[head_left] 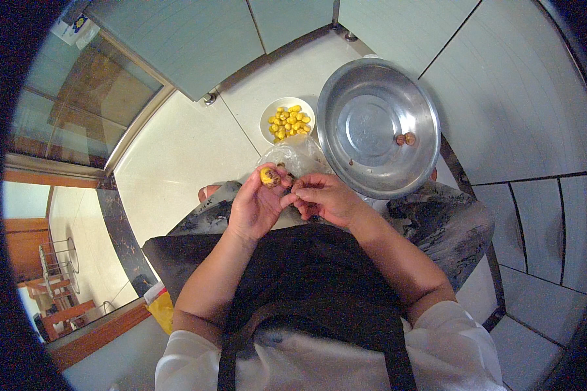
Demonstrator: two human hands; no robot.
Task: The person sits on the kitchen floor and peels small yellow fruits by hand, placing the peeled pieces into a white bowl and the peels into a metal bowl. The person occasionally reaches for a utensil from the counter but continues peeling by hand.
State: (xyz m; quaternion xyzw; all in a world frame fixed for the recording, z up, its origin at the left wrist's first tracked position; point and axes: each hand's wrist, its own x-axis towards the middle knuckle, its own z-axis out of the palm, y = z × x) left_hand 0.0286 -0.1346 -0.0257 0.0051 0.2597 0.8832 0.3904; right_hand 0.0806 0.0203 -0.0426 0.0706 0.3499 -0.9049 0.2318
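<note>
My left hand grips a partly peeled chestnut, its yellow flesh showing beside patches of brown skin. Close by on the right, my right hand has its thumb and fingers pinched together. A small dark bit shows near those fingertips, too small to name. Just beyond both hands lies a clear plastic bag, partly hidden by them. Behind the bag, a white bowl holds several peeled yellow chestnuts. Two brown chestnuts rest inside the large metal basin at the right.
Pale cabinets close in on the right and far side. A glass-fronted door stands at the left. Light floor tiles lie under everything. My knees flank the work, and a black apron covers my lap.
</note>
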